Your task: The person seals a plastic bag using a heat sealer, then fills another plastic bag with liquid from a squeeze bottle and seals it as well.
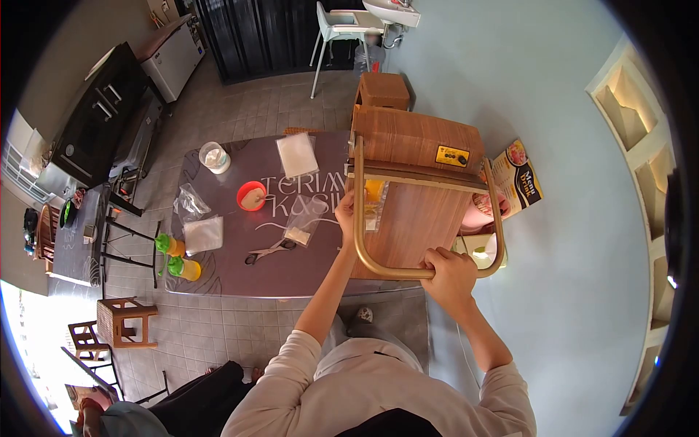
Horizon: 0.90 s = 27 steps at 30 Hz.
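Note:
A wood-grain bag sealer (422, 138) with a gold-coloured bar handle (393, 273) stands at the table's right end. My right hand (450, 277) is wrapped round the front of that handle. At the sealer's left side, my left hand (346, 218) is closed at the edge of a clear plastic bag (373, 215) with something yellow in it; the handle partly hides these fingertips. The bag lies on the sealer's wooden board, its far end at the sealing edge. Left of my left hand are a small clear bag with pale contents (298, 234) and scissors (271, 251).
On the dark table (240, 280) are a red bowl (252, 197), a white tub (215, 158), stacks of plastic bags (297, 155) and two green-topped bottles (183, 269). A menu board (518, 178) leans by the wall at right. Another person (131, 419) sits at lower left.

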Motion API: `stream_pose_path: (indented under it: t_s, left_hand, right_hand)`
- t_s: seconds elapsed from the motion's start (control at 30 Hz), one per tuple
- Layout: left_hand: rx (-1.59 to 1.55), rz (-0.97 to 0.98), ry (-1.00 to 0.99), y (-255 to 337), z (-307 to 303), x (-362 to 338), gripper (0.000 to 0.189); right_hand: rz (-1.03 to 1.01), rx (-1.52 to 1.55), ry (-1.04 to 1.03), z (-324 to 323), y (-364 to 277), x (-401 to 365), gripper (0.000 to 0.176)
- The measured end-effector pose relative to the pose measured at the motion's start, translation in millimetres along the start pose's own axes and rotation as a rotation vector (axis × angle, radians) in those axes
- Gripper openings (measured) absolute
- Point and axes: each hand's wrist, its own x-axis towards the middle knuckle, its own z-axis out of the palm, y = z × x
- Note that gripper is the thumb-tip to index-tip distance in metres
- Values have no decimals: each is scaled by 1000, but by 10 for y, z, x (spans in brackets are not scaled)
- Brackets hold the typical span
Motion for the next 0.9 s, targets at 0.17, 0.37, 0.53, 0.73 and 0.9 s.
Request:
stream_pose_path:
  t_s: [0.17, 0.37, 0.53, 0.73, 0.9]
  left_hand:
    - [-38, -24, 20, -65, 3, 11, 13]
    - [-37, -48, 27, -15, 19, 5, 13]
    - [-17, -46, 45, 10, 39, 2, 13]
    - [-3, -73, 48, 36, 52, -9, 14]
    - [51, -27, 51, 52, 58, -14, 14]
  right_hand:
    - [20, -16, -95, -62, -16, 3, 12]
    - [29, -18, -110, -61, -18, -1, 12]
    - [34, 5, -91, -86, -31, 12, 12]
    - [35, 3, -88, -57, -24, 1, 12]
    - [43, 9, -115, -47, -3, 0, 11]
